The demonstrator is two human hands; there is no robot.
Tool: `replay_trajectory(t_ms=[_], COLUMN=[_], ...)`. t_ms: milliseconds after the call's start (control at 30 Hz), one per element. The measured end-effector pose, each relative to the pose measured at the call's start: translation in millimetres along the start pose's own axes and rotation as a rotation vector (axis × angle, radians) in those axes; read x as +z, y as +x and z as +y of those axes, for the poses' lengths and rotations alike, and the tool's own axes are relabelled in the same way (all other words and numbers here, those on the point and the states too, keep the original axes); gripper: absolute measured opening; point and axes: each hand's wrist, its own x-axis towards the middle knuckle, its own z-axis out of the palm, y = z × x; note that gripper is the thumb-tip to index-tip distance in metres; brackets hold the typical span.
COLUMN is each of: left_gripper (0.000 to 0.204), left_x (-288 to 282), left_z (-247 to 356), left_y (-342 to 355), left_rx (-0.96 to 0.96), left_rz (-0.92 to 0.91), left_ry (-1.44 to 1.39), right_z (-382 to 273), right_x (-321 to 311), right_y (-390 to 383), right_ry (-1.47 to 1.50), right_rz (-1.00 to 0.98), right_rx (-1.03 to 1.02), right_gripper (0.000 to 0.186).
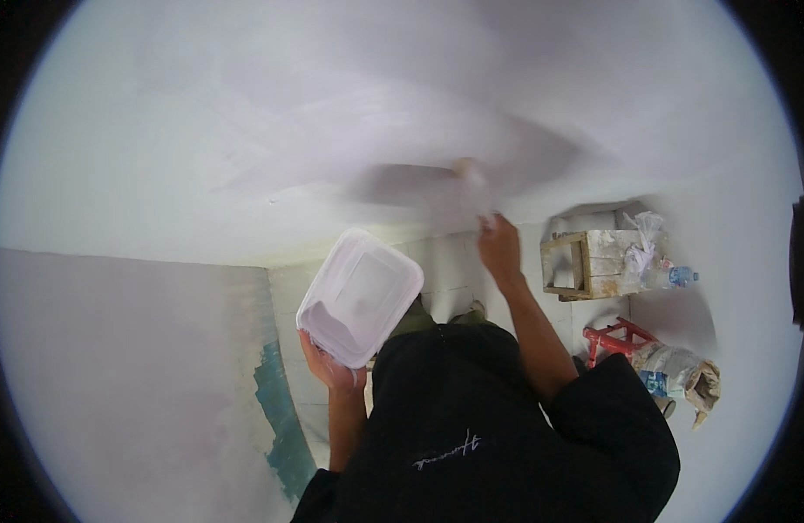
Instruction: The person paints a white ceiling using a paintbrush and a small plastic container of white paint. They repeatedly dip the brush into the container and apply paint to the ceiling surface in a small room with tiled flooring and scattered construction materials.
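Note:
My left hand (330, 359) grips a white plastic tub (360, 296) by its lower-left edge; pale paint or paste lies in it and some is smeared near my fingers. My right hand (499, 237) is closed around the light handle of a brush-like tool (471, 183), raised against the pale lilac-white painted surface (349, 105) and blurred by motion. A dark shadow falls on that surface around the tool, so whether its tip touches cannot be made out.
At right stand a wooden crate (598, 266) with plastic bags and a bottle (681, 277), a red stool (609, 338) and a paper sack (681, 379). At lower left a lilac wall (132, 366) borders a teal strip (284, 427). My feet show on the tiled floor.

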Motion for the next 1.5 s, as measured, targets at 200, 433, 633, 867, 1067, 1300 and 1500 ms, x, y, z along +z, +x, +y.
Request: replay_trajectory(t_ms=[200, 433, 633, 867, 1067, 1300, 1500], left_gripper=[0.053, 0.053, 0.054, 0.055, 0.053, 0.052, 0.051], left_x=[3.6, 14.8, 37.9, 48.7, 53.7, 45.5, 48.0], left_z=[2.3, 5.3, 0.0, -12.3, -7.9, -5.0, -8.6], left_y=[26.7, 50.4, 50.1, 38.0, 24.3, 6.7, 7.2], left_rx=[-0.099, -0.156, -0.158, -0.159, -0.056, -0.016, -0.007], left_rz=[-0.089, -0.135, -0.186, -0.153, -0.141, -0.039, -0.036], left_ry=[-0.008, 0.009, -0.037, -0.024, 0.037, -0.021, -0.057], right_z=[6.4, -87.6, -4.9, -18.5, -87.1, -30.1, -78.1], right_x=[23.6, 64.7, -3.2, 22.4, 39.2, -96.2, 1.8], right_y=[-5.4, -32.4, -9.6, 8.2, -17.1, 22.7, 7.3], right_ry=[-0.144, 0.206, -0.01, -0.024, 0.461, 0.067, 0.279], right_rz=[-0.106, -0.29, 0.1, 0.21, -0.11, 0.057, 0.016], right_rx=[0.424, 0.12, 0.152, 0.269, -0.017, 0.412, 0.215], right_gripper=[0.042, 0.028, 0.02, 0.026, 0.023, 0.03, 0.018])
